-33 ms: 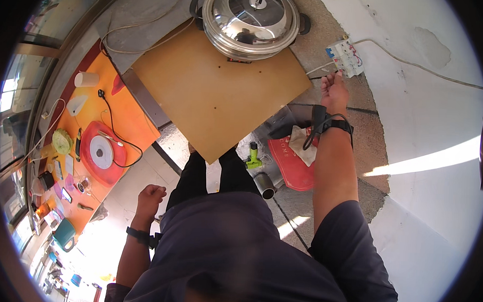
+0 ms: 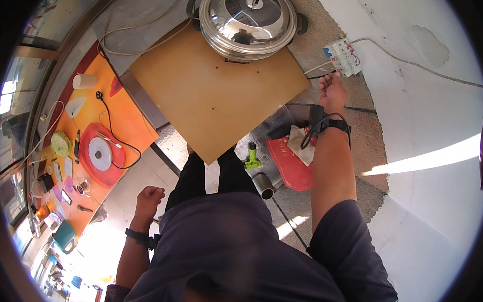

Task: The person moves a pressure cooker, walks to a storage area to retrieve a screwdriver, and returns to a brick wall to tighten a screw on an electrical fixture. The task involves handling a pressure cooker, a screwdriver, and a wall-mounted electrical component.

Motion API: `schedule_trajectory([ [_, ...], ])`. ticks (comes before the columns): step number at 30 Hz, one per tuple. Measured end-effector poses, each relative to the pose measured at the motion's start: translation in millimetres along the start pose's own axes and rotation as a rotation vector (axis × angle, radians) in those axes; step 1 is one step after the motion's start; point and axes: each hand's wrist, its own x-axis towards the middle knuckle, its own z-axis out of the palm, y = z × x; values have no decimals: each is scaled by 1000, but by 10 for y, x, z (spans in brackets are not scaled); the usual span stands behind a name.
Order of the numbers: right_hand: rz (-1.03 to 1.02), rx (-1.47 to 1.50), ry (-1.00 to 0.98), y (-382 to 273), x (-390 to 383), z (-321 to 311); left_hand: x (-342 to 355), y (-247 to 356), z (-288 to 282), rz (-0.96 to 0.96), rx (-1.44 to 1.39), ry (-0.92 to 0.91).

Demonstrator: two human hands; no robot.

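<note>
My right hand (image 2: 333,92) reaches out to a white circuit breaker block (image 2: 345,57) fixed low by the white wall at the upper right. One fingertip is at the block's lower edge; whether it presses a switch is too small to tell. The other fingers are bent, a little apart, with nothing seen in them. Wires run into the block from both sides. Down at my left side, my left hand (image 2: 150,197) hangs in the air, fingers loosely curled in, with no object visible in it. A dark strap circles each wrist.
A tan board (image 2: 217,97) carries a lidded steel pot (image 2: 245,31). Beneath its corner are a green power tool (image 2: 252,158), a steel cylinder (image 2: 263,186) and a red mat (image 2: 291,166). An orange table (image 2: 96,108) at left holds a red tray (image 2: 115,173), a plug cord and small items.
The whole view has shifted very slightly. Both hands keep the same places, the right one still at the breaker block.
</note>
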Motion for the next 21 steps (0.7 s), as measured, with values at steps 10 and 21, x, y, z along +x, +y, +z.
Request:
schedule_trajectory([
  [10,22,-129,-51,-40,0,13,-1,64,48,2,23,-6],
  [21,195,-529,-377,956,-459,-371,7,105,105,18,60,26],
])
